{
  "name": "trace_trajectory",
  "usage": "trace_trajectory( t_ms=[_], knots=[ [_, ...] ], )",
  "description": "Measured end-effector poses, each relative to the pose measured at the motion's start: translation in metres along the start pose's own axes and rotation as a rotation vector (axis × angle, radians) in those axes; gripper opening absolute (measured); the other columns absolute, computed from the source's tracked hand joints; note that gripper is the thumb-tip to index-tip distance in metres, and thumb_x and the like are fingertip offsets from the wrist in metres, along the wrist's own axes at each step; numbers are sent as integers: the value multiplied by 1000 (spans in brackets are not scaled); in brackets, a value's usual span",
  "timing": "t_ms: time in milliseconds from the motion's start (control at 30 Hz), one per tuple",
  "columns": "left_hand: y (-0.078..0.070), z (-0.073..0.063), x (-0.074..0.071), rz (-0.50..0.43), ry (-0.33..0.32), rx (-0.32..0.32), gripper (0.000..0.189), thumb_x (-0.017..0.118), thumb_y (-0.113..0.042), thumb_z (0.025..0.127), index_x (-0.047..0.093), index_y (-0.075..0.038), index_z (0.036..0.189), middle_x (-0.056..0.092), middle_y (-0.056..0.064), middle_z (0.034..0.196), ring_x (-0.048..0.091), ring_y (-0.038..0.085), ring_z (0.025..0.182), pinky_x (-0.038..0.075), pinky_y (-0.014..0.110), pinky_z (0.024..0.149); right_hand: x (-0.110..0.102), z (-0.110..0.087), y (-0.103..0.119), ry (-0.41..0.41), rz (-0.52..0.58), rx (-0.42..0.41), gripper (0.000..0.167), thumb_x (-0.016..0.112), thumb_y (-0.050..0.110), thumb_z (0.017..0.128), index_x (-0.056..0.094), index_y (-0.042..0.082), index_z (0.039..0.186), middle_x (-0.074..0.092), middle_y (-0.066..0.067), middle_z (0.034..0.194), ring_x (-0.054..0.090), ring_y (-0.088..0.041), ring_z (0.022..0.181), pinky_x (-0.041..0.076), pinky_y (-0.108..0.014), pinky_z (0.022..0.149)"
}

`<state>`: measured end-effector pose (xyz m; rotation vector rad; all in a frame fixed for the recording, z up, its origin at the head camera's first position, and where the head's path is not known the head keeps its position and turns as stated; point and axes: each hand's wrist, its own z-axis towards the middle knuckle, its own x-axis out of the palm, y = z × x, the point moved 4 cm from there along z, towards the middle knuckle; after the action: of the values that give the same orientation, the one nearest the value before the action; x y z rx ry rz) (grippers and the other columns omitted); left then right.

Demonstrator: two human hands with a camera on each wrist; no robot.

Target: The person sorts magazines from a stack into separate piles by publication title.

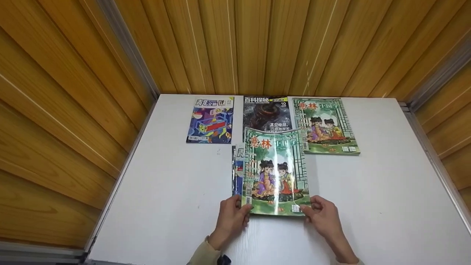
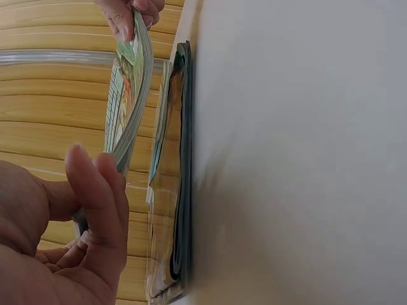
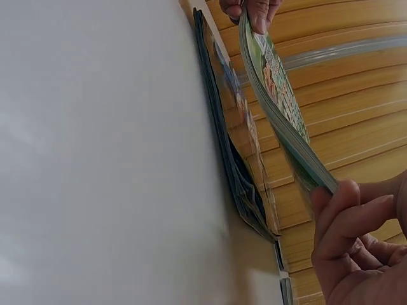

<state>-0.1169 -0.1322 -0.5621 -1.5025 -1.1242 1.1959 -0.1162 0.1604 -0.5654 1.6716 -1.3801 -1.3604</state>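
Note:
A green magazine [image 1: 278,173] with two cartoon children on its cover is held by both hands at its near corners. My left hand [image 1: 232,215] pinches the lower left corner, thumb on top. At the lower right corner my right hand [image 1: 323,215] pinches it the same way. Both wrist views show the magazine [image 2: 130,95] bowed and raised off the table. Beneath it lie other magazines [image 3: 232,127]; in the head view a blue cover [image 1: 238,176] peeks out along its left side, the rest hidden.
On the white table [image 1: 165,206], a blue-purple magazine [image 1: 209,121] lies at the back left. A dark magazine [image 1: 266,114] is at the back middle, its lower part covered. Another green magazine [image 1: 327,127] lies at the back right. Wood-patterned walls [image 1: 250,48] enclose the back and sides.

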Motion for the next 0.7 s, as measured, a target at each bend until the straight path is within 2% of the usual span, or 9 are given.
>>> trace_trajectory(
  t_ms=[100, 167, 267, 300, 400, 500, 567, 700],
  knots=[
    [-8, 7, 9, 3, 18, 14, 18, 74, -7, 101, 68, 6, 113, 67, 6, 73, 61, 11, 53, 51, 22, 48, -11, 2, 0, -24, -11, -14, 25, 80, 3, 95, 70, -8, 116, 75, -6, 82, 68, -17, 62, 55, -26, 58],
    [-14, 13, 14, 38, 28, 33, 19, 74, -8, 102, 69, 6, 114, 69, 8, 75, 62, 10, 55, 52, 22, 50, -19, 4, 1, -40, -17, -18, 26, 79, 3, 96, 70, -8, 117, 77, -6, 84, 70, -17, 64, 56, -27, 60],
    [-21, 27, 20, 162, 33, 122, 21, 75, -11, 102, 70, 6, 114, 74, 13, 81, 64, 9, 59, 54, 24, 54, -30, 9, 4, -58, -22, -31, 27, 79, 4, 96, 70, -8, 119, 79, -8, 86, 72, -19, 66, 58, -28, 61],
    [-22, 34, 22, 217, 28, 171, 22, 76, -13, 102, 71, 6, 112, 76, 13, 81, 65, 9, 59, 54, 25, 55, -33, 12, 5, -60, -22, -35, 27, 79, 5, 97, 70, -8, 119, 79, -8, 87, 72, -19, 67, 58, -28, 62],
    [-7, 60, 29, 352, -1, 284, 24, 79, -23, 101, 72, 0, 106, 76, 4, 78, 63, 3, 61, 52, 23, 56, -43, 19, 8, -65, -24, -48, 30, 79, 6, 97, 69, -9, 121, 80, -9, 90, 72, -18, 68, 58, -27, 62],
    [5, 84, 40, 403, -2, 332, 24, 80, -30, 100, 69, -9, 94, 67, -8, 69, 56, -2, 55, 46, 19, 51, -54, 26, 9, -80, -42, -47, 32, 79, 7, 98, 68, -9, 123, 80, -9, 91, 72, -17, 69, 57, -26, 62],
    [-5, 89, 48, 402, 28, 323, 25, 79, -30, 101, 67, -10, 91, 65, -8, 67, 56, 0, 52, 46, 20, 49, -63, 30, 10, -95, -59, -48, 32, 79, 8, 98, 69, -9, 123, 79, -8, 89, 72, -17, 69, 57, -25, 62],
    [-42, 92, 63, 394, 100, 287, 23, 75, -22, 103, 67, -3, 94, 68, 5, 70, 62, 13, 52, 52, 28, 50, -80, 41, 10, -117, -88, -71, 34, 79, 10, 99, 69, -10, 125, 77, -5, 86, 73, -17, 70, 56, -24, 61]
  ],
)
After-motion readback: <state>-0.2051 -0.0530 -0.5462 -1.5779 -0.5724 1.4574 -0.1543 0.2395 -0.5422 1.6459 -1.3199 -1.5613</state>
